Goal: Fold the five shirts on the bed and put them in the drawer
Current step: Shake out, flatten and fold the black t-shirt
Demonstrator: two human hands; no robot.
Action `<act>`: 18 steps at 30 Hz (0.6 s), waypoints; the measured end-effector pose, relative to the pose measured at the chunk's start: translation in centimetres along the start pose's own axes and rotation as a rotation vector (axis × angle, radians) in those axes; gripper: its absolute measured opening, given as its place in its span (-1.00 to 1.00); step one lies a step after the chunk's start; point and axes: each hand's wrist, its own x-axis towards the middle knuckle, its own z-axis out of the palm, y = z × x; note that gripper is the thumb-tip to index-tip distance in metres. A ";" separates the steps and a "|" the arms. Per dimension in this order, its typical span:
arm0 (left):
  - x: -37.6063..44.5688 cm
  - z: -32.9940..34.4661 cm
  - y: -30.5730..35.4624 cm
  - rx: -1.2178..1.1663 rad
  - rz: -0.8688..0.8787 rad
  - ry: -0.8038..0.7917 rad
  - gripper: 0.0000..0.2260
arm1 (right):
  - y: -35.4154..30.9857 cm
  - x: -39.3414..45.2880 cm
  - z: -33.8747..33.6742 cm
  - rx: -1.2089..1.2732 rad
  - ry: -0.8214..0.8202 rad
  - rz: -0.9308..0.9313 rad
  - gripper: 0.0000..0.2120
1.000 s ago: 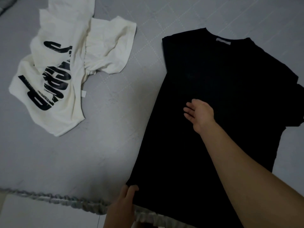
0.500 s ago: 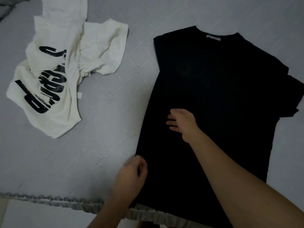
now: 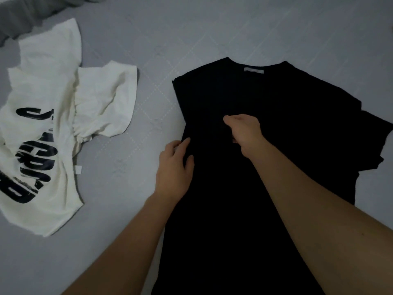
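head view: black shirt [image 3: 265,167] spread flat on the grey quilted bed [image 3: 191,35], collar away toward the far edge with a small pale label [image 3: 253,70] at the neck, hem running off the near bottom edge of the frame. left side of the shirt folded in to a straight edge; right sleeve still sticking out toward the right edge, its cloth lying in overlapping layers. left hand [image 3: 174,167] lying on that folded left edge of the black shirt, fingers extended and only slightly bent, thumb out over the cloth, grip apart and pressing rather than clamped. right hand [image 3: 244,130] resting near the middle of the shirt's chest, a little beyond the left hand, fingers curled downward into the dark cloth; hard to tell in the dim light whether cloth is pinched between them, so grip state there cannot be told. both forearms reaching in from the near edge. white shirt [image 3: 49,145] with large black lettering lying crumpled toward the left edge of the bed, well apart from the black shirt, a small tag showing at its side. grey fabric [image 3: 23,15] bunched in the far left corner.
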 end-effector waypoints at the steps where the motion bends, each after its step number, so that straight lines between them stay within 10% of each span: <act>1: 1.2 -0.1 0.2 0.013 0.018 0.016 -0.57 | -0.3 0.1 -0.1 -0.039 0.025 -0.083 -0.92; 4: 5.1 -0.2 0.9 0.034 0.051 0.044 -0.53 | 0.5 0.0 -0.8 -0.065 0.141 -0.285 -0.91; 18: 13.7 3.5 3.7 0.659 -0.013 -0.089 -0.36 | 4.5 2.9 -6.9 0.004 0.161 -0.054 -0.90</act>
